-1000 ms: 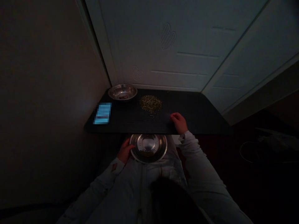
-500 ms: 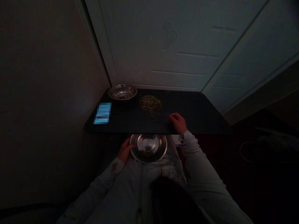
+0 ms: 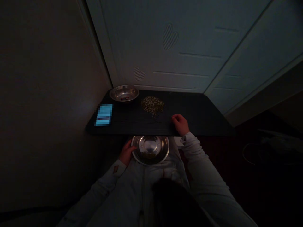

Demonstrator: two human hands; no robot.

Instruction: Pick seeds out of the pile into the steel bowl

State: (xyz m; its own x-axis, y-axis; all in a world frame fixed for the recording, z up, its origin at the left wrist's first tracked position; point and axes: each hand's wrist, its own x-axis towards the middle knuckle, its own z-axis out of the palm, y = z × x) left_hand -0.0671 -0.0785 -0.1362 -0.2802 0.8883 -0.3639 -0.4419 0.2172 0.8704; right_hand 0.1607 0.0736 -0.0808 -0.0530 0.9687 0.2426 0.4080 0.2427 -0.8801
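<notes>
My left hand (image 3: 127,153) grips the left rim of a shiny metal bowl (image 3: 151,146), thumb over the edge, at my lap just below the table's near edge. Some small grains or seeds lie in the bottom of that bowl. My right hand (image 3: 181,124) rests over the dark table (image 3: 194,105) near its front edge, fingers curled together; whatever they may hold is too small and dark to see. Up and to the left of it lies a pile of small mixed grains or seeds (image 3: 152,104), with a few loose ones trailing toward me.
A second metal bowl (image 3: 124,94) with a dark label inside stands at the table's back left. A lit, pixelated phone-like screen (image 3: 104,114) lies in front of it. Behind the table is a white panel (image 3: 153,41) with heart reliefs; a wall (image 3: 47,94) stands at left.
</notes>
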